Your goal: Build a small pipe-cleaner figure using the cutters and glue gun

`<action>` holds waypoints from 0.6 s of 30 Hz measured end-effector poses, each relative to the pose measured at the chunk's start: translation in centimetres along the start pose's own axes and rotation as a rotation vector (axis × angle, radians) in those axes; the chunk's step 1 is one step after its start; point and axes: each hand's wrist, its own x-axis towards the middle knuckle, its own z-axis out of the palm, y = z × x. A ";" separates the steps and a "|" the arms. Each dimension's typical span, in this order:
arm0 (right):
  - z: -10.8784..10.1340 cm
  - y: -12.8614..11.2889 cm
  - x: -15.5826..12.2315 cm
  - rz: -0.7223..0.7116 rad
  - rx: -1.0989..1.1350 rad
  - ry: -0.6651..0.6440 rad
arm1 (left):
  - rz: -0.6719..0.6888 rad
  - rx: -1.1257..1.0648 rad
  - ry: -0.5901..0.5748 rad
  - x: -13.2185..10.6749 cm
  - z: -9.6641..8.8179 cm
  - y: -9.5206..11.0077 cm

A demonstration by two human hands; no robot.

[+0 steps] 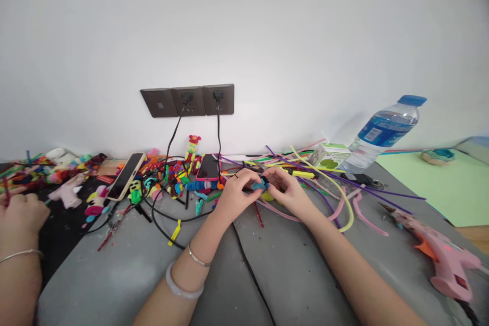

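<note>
My left hand and my right hand meet over the middle of the table, fingers closed in pinches. Between their fingertips is a small blue fuzzy pipe-cleaner piece with a dark part at its right end. My fingers cover much of it, so its full shape is hidden. Something yellow-green shows just below the fingertips. Close to my left hand lies a blue wound pipe-cleaner roll. A yellow pipe cleaner curves beside my right forearm.
A pink glue gun lies at right, near a tilted-looking water bottle and a small box. Phones and fuzzy figures crowd the left back. Black cables cross the grey table. Another person's hand is far left.
</note>
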 end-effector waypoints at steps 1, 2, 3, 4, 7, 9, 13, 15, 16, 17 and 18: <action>0.0 0.0 0.0 -0.003 -0.001 0.004 | -0.004 0.000 -0.002 0.0 0.0 0.0; 0.0 0.1 0.0 -0.005 -0.001 0.005 | -0.008 0.001 -0.004 0.0 0.0 -0.1; 0.0 0.1 0.0 -0.005 -0.001 0.002 | -0.013 0.001 -0.003 0.0 0.0 -0.1; 0.0 0.1 0.0 -0.005 0.001 -0.003 | -0.019 -0.001 0.002 0.0 0.0 -0.1; 0.0 0.1 0.0 -0.006 0.010 -0.014 | -0.051 0.002 0.034 0.0 0.1 -0.2; 0.0 0.0 0.0 -0.010 0.012 -0.016 | -0.068 0.010 0.046 0.0 0.2 -0.2; 0.0 -0.2 0.0 -0.015 -0.001 -0.022 | -0.063 0.010 0.034 0.0 0.2 -0.2; 0.0 -0.2 0.0 -0.015 0.001 -0.024 | -0.048 0.010 0.029 0.0 0.1 -0.1; 0.0 -0.2 0.0 -0.014 0.005 -0.025 | -0.039 0.012 0.027 0.0 0.1 -0.1; 0.0 -0.2 0.0 -0.013 0.011 -0.025 | -0.030 0.016 0.024 0.0 0.1 0.0; 0.0 -0.2 0.0 -0.013 0.018 -0.024 | -0.021 0.020 0.021 0.0 0.1 0.0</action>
